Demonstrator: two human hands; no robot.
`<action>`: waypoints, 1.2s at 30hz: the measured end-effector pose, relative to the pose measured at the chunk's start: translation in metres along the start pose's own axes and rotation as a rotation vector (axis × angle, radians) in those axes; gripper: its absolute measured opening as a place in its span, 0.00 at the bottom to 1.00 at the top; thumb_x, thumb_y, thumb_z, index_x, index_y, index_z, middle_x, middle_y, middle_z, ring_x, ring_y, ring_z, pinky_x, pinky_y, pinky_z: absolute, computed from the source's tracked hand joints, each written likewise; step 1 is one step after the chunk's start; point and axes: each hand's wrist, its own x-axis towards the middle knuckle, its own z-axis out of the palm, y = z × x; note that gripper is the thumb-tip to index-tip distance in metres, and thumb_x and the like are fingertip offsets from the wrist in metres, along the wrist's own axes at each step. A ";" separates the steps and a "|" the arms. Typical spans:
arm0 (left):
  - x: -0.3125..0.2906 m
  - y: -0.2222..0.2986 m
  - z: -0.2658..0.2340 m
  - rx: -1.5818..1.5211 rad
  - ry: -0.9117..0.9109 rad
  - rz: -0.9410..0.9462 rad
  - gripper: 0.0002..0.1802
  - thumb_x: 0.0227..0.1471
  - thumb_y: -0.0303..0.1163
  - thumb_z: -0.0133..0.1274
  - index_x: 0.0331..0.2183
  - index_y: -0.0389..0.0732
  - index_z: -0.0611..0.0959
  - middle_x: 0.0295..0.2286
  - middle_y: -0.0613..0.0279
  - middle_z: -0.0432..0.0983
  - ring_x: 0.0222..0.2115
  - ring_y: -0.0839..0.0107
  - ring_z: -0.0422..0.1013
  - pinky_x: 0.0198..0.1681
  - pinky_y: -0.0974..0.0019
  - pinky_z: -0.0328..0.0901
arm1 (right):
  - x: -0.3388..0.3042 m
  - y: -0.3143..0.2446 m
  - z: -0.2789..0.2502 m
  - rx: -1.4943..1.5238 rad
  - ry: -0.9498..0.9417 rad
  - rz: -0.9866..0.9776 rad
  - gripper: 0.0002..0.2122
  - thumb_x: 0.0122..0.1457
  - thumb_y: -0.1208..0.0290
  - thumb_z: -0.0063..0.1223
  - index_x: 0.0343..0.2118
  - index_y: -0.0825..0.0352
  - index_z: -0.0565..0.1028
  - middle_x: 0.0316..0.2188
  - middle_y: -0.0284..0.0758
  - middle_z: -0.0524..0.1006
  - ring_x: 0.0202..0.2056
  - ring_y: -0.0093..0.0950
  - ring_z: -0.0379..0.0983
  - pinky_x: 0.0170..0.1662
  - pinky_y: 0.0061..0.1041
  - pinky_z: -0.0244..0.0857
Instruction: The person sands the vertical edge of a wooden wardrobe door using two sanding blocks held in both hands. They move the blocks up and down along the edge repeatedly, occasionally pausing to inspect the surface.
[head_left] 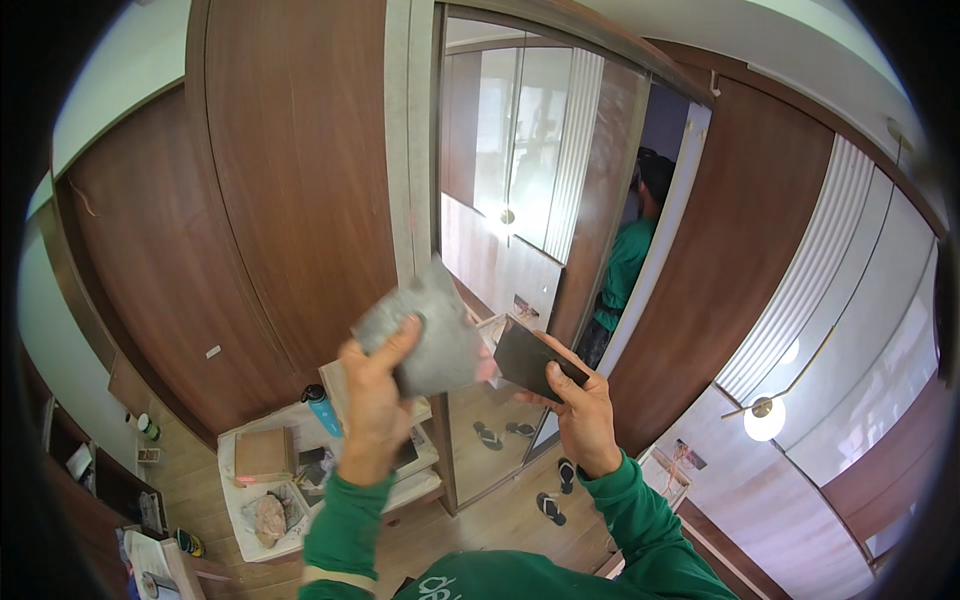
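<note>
A grey, thin sheet [440, 335], blurred by motion, is in my left hand [375, 385], the thumb lying across its face. My right hand [583, 408] grips a smaller dark rectangular piece [528, 358], thumb on top and fingers beneath. Both pieces are raised in front of a mirrored sliding door [520, 150], with a narrow gap between them. I cannot make out whether they are sandpaper or another sheet material.
On the low table [240, 520] to the left are a cardboard box [263, 455], a blue bottle [322, 410] and a plastic-wrapped lump [270, 520]. Sandals [550, 508] lie on the floor. Another person [625, 265] in green stands inside the doorway. A round lamp [764, 419] glows at right.
</note>
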 end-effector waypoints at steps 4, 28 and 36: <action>-0.021 -0.048 0.005 -0.185 0.167 -0.271 0.14 0.59 0.30 0.59 0.45 0.32 0.83 0.41 0.53 0.83 0.39 0.63 0.81 0.45 0.59 0.76 | -0.015 0.007 0.010 0.048 0.021 -0.075 0.22 0.70 0.68 0.51 0.64 0.71 0.70 0.52 0.40 0.79 0.51 0.31 0.78 0.48 0.35 0.78; -0.036 -0.065 -0.006 0.566 0.116 0.384 0.10 0.55 0.28 0.68 0.35 0.30 0.88 0.26 0.68 0.80 0.25 0.82 0.68 0.29 0.75 0.64 | -0.022 0.027 0.027 0.031 0.248 0.040 0.15 0.65 0.72 0.55 0.52 0.72 0.79 0.41 0.30 0.82 0.41 0.18 0.75 0.48 0.22 0.67; -0.041 -0.082 -0.017 0.780 0.034 0.599 0.10 0.52 0.23 0.68 0.37 0.29 0.87 0.28 0.56 0.83 0.25 0.72 0.76 0.29 0.70 0.69 | -0.009 0.038 0.026 -0.036 0.188 0.070 0.14 0.66 0.72 0.55 0.50 0.74 0.80 0.40 0.30 0.81 0.40 0.19 0.74 0.48 0.23 0.67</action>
